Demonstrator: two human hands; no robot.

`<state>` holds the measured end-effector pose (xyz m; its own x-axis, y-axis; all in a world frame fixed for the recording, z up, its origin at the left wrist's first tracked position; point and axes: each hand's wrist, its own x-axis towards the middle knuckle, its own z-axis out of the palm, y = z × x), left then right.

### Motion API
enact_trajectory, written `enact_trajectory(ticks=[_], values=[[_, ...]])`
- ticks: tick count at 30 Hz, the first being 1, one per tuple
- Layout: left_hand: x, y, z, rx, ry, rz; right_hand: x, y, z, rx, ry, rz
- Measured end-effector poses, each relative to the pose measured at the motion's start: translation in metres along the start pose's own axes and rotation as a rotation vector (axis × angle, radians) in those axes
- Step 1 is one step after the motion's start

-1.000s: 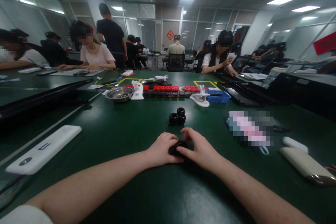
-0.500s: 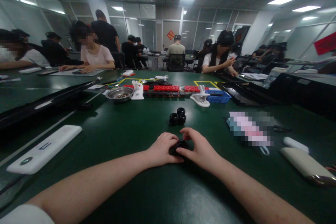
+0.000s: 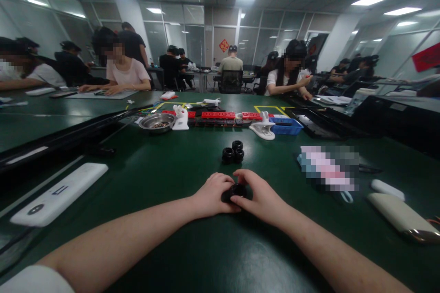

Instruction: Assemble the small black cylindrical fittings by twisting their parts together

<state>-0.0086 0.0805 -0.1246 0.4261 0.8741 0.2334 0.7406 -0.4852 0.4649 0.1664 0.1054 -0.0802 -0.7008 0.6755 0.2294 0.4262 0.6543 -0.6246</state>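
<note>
Near the middle of the green table [image 3: 165, 247], my left hand [image 3: 213, 194] and my right hand [image 3: 257, 197] close round a black ring-shaped part [image 3: 237, 190] from both sides. My left fingers curl over its left side, and my right thumb lies at its front with the fingers behind and to the right. Part of it is hidden by the fingers. Just beyond my hands, three similar black parts [image 3: 237, 152] stand together on the table.
A metal bowl [image 3: 146, 123] of small parts, white clamps [image 3: 264, 129] and a blue tray [image 3: 287, 129] sit farther back. Left lies a white device [image 3: 62, 194], right a beige one [image 3: 398, 215]. A long black panel [image 3: 62, 139] is at left; people sit beyond.
My hands and the black part have barely moved. The long black panel at left has shifted toward me, and the standing person at the back leans lower.
</note>
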Motion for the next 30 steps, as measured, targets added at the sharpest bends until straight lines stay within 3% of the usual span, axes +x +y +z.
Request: enact_trajectory(ticks=[5, 12, 21, 30], values=[[-0.0001, 0.0001, -0.0014, 0.004, -0.023, -0.007, -0.0023, -0.0012, -0.003, 0.08, -0.057, -0.085], [0.0003, -0.0002, -0.0006, 0.006, -0.014, -0.007, 0.0018, 0.0066, 0.0014, -0.03, 0.089, 0.027], [-0.0012, -0.0027, 0.0016, 0.0, -0.001, 0.011, -0.0014, 0.0006, -0.001, 0.081, -0.055, -0.058], [-0.0004, -0.0013, 0.0002, 0.003, -0.003, -0.001, 0.0018, 0.0019, 0.0018, -0.026, 0.039, 0.057]])
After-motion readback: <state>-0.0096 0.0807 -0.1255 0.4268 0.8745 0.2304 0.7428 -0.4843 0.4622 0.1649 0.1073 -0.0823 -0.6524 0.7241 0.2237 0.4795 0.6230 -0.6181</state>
